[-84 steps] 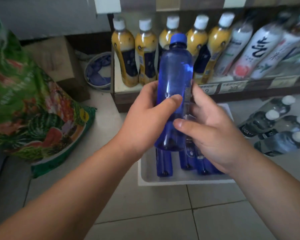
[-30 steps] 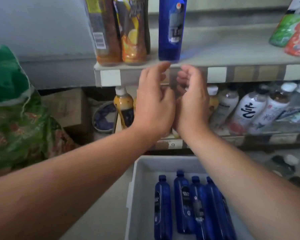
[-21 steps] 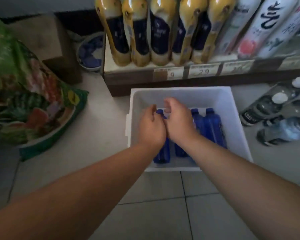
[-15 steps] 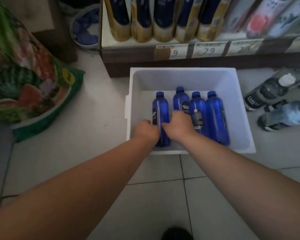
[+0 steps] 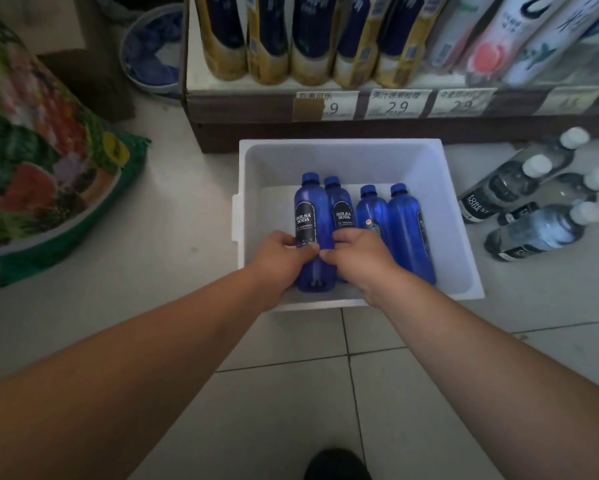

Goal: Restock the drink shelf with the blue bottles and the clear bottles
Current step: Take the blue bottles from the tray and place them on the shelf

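A dark shoe tip (image 5: 337, 464) shows on the tiled floor (image 5: 291, 410), nearest the person. Beyond it sits the white foam box (image 5: 459, 258), and everything else is placed from that box. Over its near wall both hands reach in: the left hand (image 5: 280, 260) curls round the lower body of the leftmost blue bottle (image 5: 313, 233), and the right hand (image 5: 357, 256) closes on the same bottle from the other side, fingertips of the two nearly meeting. That bottle's black label reads "BOLSA SODA".

Inside the box, beside it, lies a second blue bottle (image 5: 341, 209) with the same "BOLSA SODA" label, then a third blue bottle (image 5: 372, 213) and a fourth blue bottle (image 5: 408, 233) whose labels are turned away.

Right of the box, on the floor, lie the clear bottles (image 5: 533, 230) with white caps; one label reads "FOREST SODA". Left of the box leans a green sack (image 5: 48, 161) printed with watermelon and fruit.

Behind the box stands the drink shelf (image 5: 395, 90), its price tags (image 5: 396, 105) showing "2.9" under blurred Chinese characters. On it stand yellow bottles (image 5: 311, 39) with dark labels and white bottles (image 5: 519, 39). Left of the shelf sits a blue-and-white bowl (image 5: 152, 53).
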Motion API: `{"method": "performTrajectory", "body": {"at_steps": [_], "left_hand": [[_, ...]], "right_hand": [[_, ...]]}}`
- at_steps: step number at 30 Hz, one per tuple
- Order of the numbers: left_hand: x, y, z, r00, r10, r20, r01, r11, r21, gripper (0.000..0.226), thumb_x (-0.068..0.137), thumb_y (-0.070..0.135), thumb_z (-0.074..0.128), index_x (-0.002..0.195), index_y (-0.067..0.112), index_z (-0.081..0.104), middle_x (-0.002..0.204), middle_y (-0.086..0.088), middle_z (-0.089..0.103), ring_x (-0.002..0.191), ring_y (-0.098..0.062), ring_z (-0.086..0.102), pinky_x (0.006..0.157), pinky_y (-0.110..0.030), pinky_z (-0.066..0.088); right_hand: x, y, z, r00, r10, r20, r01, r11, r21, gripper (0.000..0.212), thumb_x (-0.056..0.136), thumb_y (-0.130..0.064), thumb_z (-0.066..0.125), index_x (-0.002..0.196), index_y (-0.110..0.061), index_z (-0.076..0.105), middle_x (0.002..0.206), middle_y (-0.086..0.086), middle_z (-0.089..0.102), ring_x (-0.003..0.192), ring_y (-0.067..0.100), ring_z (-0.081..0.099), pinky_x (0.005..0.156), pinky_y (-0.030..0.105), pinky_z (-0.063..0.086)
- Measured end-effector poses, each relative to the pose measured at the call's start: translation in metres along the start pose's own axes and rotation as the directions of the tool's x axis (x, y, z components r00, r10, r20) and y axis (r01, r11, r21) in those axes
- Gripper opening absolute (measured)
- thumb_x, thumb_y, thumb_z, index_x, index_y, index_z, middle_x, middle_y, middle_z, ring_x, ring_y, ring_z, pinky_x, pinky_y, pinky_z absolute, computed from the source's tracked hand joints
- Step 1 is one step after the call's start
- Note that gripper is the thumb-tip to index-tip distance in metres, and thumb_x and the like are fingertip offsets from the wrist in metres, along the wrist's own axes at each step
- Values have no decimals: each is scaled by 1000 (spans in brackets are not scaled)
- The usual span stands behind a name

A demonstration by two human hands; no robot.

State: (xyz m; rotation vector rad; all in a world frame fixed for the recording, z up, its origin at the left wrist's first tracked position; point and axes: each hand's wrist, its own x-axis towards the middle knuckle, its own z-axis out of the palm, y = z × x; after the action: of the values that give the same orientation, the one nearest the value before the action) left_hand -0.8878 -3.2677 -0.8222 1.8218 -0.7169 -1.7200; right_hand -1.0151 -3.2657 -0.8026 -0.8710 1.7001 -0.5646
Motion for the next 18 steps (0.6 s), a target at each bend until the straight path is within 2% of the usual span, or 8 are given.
{"method": "performTrajectory", "body": {"at_steps": [2,3,5,8,11,13,16,18], "left_hand": [[-9,9,4,996,85,-10,-85,996,21,40,72,24,80,95,14,49,111,-21,65,101,-39,69,85,-59,56],[-14,14,6,992,124,-16,-123,991,47,43,66,28,80,92,18,47,109,-18,65,100,-37,69,85,-58,56],[-27,28,8,981,194,-1,-194,978,74,45,64,29,82,92,20,47,108,-12,66,98,-32,70,86,-55,57],[-47,50,5,963,270,20,-271,960,69,43,74,15,84,99,16,49,109,-5,65,96,-26,70,87,-49,58],[-72,85,-4,932,357,60,-359,933,17,52,73,6,84,114,11,52,111,-7,68,94,-22,72,87,-43,59],[-93,113,-12,898,421,126,-424,905,3,64,72,4,84,127,12,53,112,-7,71,96,-21,72,89,-42,59],[-125,158,-25,807,549,218,-571,820,45,51,69,6,86,113,22,67,100,0,77,94,-19,74,89,-43,59],[-145,187,-29,752,609,253,-639,767,56,51,68,10,86,114,21,68,100,2,78,93,-16,74,89,-43,58]], "right_hand": [[-8,-1,-9,997,-50,56,41,988,148,32,89,6,64,112,-16,64,105,3,75,87,10,71,72,20,58],[-12,-1,-14,996,-72,56,60,979,193,40,89,8,63,120,-16,62,104,-1,75,88,8,72,70,17,57],[-19,-3,-23,992,-118,41,104,962,253,48,87,10,63,128,-13,60,110,-1,76,97,11,74,76,20,58],[-35,-18,-34,977,-213,31,196,938,286,47,86,15,61,123,-14,63,110,0,78,102,14,74,82,23,57],[-60,-50,-43,951,-310,3,290,893,344,49,86,20,58,125,-10,62,113,4,77,104,15,73,83,21,57],[-79,-75,-48,926,-376,-11,353,859,370,49,87,21,56,126,-7,62,115,6,76,106,16,73,83,21,57],[-110,-116,-60,884,-466,-19,438,815,380,53,86,24,55,124,-11,63,116,5,76,109,16,72,89,25,57],[-130,-149,-71,857,-515,-27,491,800,345,57,81,26,59,119,-15,64,115,1,76,109,14,72,87,24,57]]}}
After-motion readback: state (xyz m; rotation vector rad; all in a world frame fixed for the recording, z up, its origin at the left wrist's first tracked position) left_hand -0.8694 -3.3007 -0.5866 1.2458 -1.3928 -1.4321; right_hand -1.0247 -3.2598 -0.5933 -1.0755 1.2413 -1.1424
